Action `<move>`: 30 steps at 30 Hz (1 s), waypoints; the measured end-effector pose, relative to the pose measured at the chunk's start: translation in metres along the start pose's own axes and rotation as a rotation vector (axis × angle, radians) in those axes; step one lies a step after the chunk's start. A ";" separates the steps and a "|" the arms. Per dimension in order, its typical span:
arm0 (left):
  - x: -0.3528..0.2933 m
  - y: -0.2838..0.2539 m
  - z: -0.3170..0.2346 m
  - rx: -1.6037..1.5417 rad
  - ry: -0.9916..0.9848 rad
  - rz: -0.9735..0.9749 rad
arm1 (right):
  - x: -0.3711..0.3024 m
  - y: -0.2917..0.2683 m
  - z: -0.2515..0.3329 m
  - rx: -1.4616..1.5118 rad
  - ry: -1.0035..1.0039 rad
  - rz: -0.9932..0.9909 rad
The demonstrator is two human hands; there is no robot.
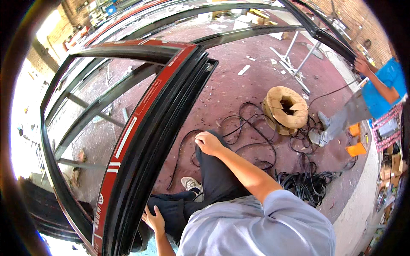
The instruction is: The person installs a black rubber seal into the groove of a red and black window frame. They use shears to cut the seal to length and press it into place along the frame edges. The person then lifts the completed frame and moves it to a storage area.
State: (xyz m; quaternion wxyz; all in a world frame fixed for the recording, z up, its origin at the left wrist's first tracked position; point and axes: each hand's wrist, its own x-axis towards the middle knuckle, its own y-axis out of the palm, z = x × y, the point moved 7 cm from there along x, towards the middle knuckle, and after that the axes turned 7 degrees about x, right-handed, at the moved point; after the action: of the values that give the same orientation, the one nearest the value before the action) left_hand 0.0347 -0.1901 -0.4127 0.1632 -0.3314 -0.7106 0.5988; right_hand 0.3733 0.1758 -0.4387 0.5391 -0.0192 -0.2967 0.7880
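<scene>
A large black window frame (145, 145) with red film along its face stands tilted at my left, with several black profiles layered along its side. My left hand (153, 219) is beside its lower edge, thumb and fingers apart, close to my dark-trousered leg. My right hand (209, 143) rests on my raised knee with its fingers curled closed; whatever may be in them is hidden. A thin black rubber strip (176, 164) curves over the floor from near that hand. More loops of black strip (243, 121) lie to the right of my knee.
A cardboard-sided spool (285, 109) sits on the reddish floor, beside a tangled black strip pile (309, 187). At far right a co-worker in blue (386, 87) handles another black frame (331, 40). Orange pieces (355, 149), a metal stand (292, 64) and more frames (171, 19) are around.
</scene>
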 end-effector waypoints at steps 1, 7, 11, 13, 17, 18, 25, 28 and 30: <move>-0.001 0.000 -0.009 -0.004 0.033 0.005 | -0.008 -0.018 0.000 -0.034 0.017 -0.098; 0.010 0.003 -0.033 -0.010 0.259 0.008 | -0.153 -0.078 -0.142 -0.018 0.707 -0.183; 0.021 0.005 -0.024 -0.018 0.394 -0.022 | -0.302 -0.054 -0.209 -0.234 1.136 0.156; 0.029 0.012 -0.034 -0.024 0.429 -0.006 | -0.387 -0.031 -0.247 -0.313 1.108 0.114; 0.021 0.003 -0.037 0.001 0.407 -0.028 | -0.450 0.034 -0.245 -0.244 1.185 0.337; 0.019 0.004 -0.037 -0.004 0.395 -0.022 | -0.466 0.054 -0.262 -0.233 1.199 0.414; 0.001 -0.003 -0.037 0.085 0.306 -0.068 | -0.352 0.101 -0.269 -0.111 1.000 0.478; 0.000 -0.003 -0.030 0.133 0.278 -0.084 | -0.299 0.102 -0.289 0.002 1.071 0.406; -0.002 -0.004 -0.030 0.164 0.277 -0.089 | -0.278 0.100 -0.312 -0.063 1.243 0.448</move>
State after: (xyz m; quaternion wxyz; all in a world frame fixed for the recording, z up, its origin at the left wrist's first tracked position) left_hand 0.0539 -0.1693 -0.4013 0.3126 -0.3647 -0.6439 0.5956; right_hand 0.5146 0.0517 -0.8249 0.4322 -0.5473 0.0579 0.7144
